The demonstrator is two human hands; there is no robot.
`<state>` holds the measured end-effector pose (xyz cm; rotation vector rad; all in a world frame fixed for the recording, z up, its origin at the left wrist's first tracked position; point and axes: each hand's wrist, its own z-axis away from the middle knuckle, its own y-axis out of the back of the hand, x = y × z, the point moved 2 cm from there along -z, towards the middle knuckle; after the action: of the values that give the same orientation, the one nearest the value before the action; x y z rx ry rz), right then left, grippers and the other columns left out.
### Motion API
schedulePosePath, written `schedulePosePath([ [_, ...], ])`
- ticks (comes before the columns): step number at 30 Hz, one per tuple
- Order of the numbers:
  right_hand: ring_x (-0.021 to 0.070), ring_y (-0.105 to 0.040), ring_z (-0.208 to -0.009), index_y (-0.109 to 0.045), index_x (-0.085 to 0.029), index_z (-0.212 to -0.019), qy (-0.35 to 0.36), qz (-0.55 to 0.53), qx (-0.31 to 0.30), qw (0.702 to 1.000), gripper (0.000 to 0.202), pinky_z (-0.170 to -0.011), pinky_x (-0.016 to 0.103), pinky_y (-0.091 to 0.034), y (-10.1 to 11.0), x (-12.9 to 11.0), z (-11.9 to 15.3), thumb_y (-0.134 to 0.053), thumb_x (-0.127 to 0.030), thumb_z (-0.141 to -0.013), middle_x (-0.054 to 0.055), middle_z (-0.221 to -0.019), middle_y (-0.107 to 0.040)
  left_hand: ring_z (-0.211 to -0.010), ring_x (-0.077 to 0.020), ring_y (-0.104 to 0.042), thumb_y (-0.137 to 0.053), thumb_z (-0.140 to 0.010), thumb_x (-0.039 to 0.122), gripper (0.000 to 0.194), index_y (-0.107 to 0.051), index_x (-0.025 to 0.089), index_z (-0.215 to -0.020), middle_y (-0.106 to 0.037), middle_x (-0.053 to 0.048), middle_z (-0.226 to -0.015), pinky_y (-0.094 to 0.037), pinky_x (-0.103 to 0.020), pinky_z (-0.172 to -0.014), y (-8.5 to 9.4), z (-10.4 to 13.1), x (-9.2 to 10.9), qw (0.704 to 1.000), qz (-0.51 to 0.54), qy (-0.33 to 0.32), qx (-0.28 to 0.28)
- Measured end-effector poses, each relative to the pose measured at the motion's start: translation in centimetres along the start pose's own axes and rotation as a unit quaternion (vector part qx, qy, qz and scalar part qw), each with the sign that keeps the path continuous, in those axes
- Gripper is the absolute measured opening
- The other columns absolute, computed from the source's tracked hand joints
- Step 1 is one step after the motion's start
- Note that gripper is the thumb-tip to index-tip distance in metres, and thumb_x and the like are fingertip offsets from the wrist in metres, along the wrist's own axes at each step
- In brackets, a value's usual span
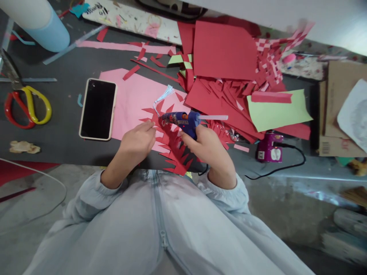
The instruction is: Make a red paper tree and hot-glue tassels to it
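My right hand [205, 145] is wrapped round the grip of a blue hot glue gun [183, 119], with a clear glue stick [215, 117] jutting from its back. The nozzle points left, over a red paper piece with spiky cut edges [174, 152]. My left hand [139, 139] has its fingers pinched at the left edge of that red paper. A pale blue tassel [164, 94] trails away from the paper near the nozzle. Beneath lies a large pink paper sheet [129, 93]. Whether the nozzle touches the paper is hard to see.
A phone [98, 109] and scissors [27, 103] lie to the left, below a white and blue bottle [48, 26]. Red paper sheets [225, 49] and cut strips pile up at the back right. A purple box with a black cable [270, 148] stands near the table's front edge.
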<state>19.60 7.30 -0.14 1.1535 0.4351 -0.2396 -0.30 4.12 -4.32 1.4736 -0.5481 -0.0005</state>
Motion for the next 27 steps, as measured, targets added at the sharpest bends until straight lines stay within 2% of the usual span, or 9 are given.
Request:
schedulePosePath([
  [5, 0.0222, -0.058, -0.056, -0.056, -0.022, -0.077, 0.008, 0.007, -0.002, 1.0, 0.029, -0.054, 0.031, -0.037, 0.07, 0.06, 0.33, -0.048, -0.048, -0.087, 0.005, -0.059, -0.061, -0.118, -0.0213, -0.065, -0.037, -0.099, 0.021, 0.035, -0.07, 0.013, -0.103, -0.07, -0.012, -0.124, -0.056, -0.033, -0.097, -0.18, 0.07, -0.12, 1.0, 0.001, -0.011, 0.003],
  [10, 0.0227, -0.059, -0.057, -0.058, -0.02, -0.08, -0.008, 0.011, -0.008, 1.0, 0.03, -0.056, 0.032, -0.038, 0.02, -0.08, 0.26, -0.047, -0.047, -0.087, 0.006, -0.062, -0.062, -0.119, -0.0201, -0.065, -0.038, -0.1, 0.022, 0.033, -0.07, 0.016, -0.103, -0.071, -0.01, -0.123, -0.055, -0.032, -0.099, -0.22, 0.1, -0.12, 1.0, 0.005, -0.005, 0.011],
  [15, 0.0215, -0.057, -0.056, -0.058, -0.021, -0.078, 0.013, 0.017, 0.019, 1.0, 0.029, -0.055, 0.031, -0.037, -0.2, 0.02, 0.15, -0.048, -0.047, -0.087, 0.005, -0.061, -0.062, -0.118, -0.0199, -0.066, -0.038, -0.099, 0.021, 0.033, -0.07, 0.014, -0.104, -0.071, -0.01, -0.125, -0.057, -0.031, -0.096, -0.29, 0.13, -0.12, 1.0, 0.004, 0.0, 0.008],
  [18, 0.0215, -0.056, -0.055, -0.057, -0.021, -0.077, 0.019, 0.016, 0.015, 1.0, 0.028, -0.054, 0.031, -0.037, -0.12, 0.1, 0.27, -0.048, -0.046, -0.087, 0.004, -0.058, -0.059, -0.116, -0.0203, -0.067, -0.038, -0.1, 0.021, 0.034, -0.07, 0.015, -0.105, -0.07, -0.01, -0.126, -0.058, -0.031, -0.092, -0.35, 0.18, -0.16, 1.0, -0.001, 0.0, 0.008],
  [23, 0.0228, -0.058, -0.056, -0.057, -0.022, -0.077, 0.02, 0.018, 0.023, 0.999, 0.028, -0.054, 0.032, -0.038, -0.17, 0.0, 0.22, -0.047, -0.046, -0.087, 0.006, -0.061, -0.062, -0.118, -0.0223, -0.065, -0.036, -0.1, 0.023, 0.036, -0.071, 0.015, -0.105, -0.07, -0.012, -0.126, -0.058, -0.036, -0.097, -0.38, 0.18, -0.19, 1.0, 0.013, -0.001, 0.009],
  [27, 0.0222, -0.058, -0.056, -0.057, -0.022, -0.077, 0.021, 0.019, 0.032, 0.999, 0.028, -0.054, 0.031, -0.037, -0.3, -0.01, 0.15, -0.047, -0.046, -0.086, 0.006, -0.062, -0.062, -0.12, -0.0217, -0.065, -0.035, -0.1, 0.022, 0.036, -0.07, 0.014, -0.106, -0.07, -0.012, -0.127, -0.057, -0.035, -0.098, -0.43, 0.17, -0.2, 1.0, 0.003, -0.005, 0.012],
])
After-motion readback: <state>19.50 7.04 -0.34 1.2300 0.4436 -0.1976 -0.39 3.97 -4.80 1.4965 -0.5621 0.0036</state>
